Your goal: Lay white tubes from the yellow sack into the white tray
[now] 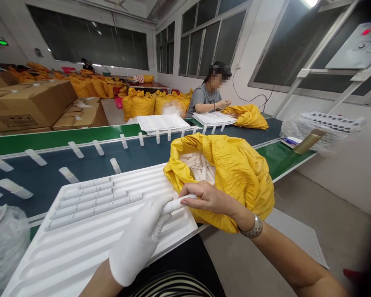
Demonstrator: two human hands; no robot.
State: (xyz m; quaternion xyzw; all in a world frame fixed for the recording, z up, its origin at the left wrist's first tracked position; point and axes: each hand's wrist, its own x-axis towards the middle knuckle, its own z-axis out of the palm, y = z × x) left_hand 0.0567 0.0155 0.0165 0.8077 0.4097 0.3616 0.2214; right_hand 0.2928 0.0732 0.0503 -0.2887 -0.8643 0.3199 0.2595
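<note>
Your left hand [139, 243], gloved, and bare right hand [208, 199] both pinch one white tube [176, 204], fingers closed round it, just over the near-right edge of the white tray [89, 243] by the yellow bag [235, 173]. Looks like you're mid-loading: top grooves filled w/ tubes, rest bare. Next move prob. needs the tube lined up lengthwise w/ a free groove.

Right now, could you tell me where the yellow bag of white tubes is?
The yellow bag sits right of centre in the head view, at the grooved white tray's right end, just behind the right hand.
</note>
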